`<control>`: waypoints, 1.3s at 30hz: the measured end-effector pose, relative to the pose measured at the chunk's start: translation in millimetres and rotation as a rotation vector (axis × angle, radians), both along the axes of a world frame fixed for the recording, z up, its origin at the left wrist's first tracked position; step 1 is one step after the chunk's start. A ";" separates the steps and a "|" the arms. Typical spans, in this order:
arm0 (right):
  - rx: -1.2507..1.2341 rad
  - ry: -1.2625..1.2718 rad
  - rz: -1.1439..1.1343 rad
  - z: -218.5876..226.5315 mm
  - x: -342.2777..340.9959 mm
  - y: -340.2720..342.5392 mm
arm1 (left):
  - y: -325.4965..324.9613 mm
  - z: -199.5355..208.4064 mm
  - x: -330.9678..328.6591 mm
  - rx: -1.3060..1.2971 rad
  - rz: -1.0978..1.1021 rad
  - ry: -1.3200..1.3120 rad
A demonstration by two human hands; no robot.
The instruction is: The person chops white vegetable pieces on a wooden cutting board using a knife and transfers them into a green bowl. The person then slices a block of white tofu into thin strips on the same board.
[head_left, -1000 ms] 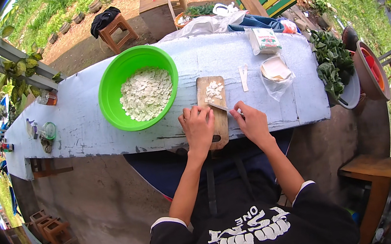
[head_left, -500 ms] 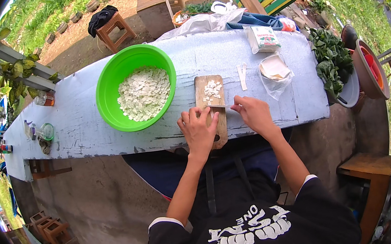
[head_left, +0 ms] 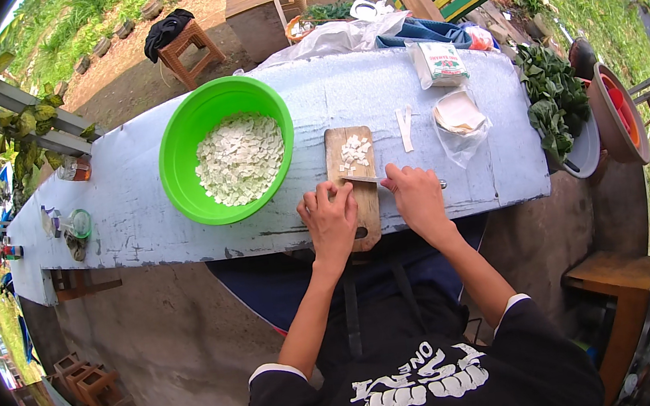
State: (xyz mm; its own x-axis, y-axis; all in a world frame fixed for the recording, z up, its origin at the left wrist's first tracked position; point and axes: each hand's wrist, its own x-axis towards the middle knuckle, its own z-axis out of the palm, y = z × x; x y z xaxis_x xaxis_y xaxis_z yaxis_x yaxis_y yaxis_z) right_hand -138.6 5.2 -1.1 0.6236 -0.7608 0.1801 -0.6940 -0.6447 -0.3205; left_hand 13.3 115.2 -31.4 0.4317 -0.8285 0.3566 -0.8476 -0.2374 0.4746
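Pale tbl (head_left: 128,197): grn basin (head_left: 178,155), wd board (head_left: 369,210), white strips (head_left: 407,139).

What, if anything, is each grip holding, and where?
The right grip holds a knife by its handle. The left grip is at the board; whether it holds anything cannot be told.

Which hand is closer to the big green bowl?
The left. The left hand is just right of the bowl, toward the person, at the board's left edge. The right hand, holding the knife, is farther right, beyond the board.
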 end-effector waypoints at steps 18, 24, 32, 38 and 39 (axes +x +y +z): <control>0.096 0.004 -0.046 7.6 -4.1 7.6 | 7.7 -1.2 -4.0 0.019 -0.007 0.012; 0.048 -0.003 -0.029 -1.8 11.3 12.0 | 10.3 -2.3 -4.8 0.029 -0.008 -0.010; 0.171 -0.063 -0.079 13.5 -2.8 13.7 | 12.4 -4.0 -9.3 0.007 0.045 0.042; 0.182 0.001 -0.098 20.9 -12.3 25.1 | 12.3 -7.1 -10.3 -0.017 0.078 0.094; 0.166 -0.008 -0.099 18.9 -11.4 26.1 | 12.7 -6.7 -10.7 -0.011 0.081 0.080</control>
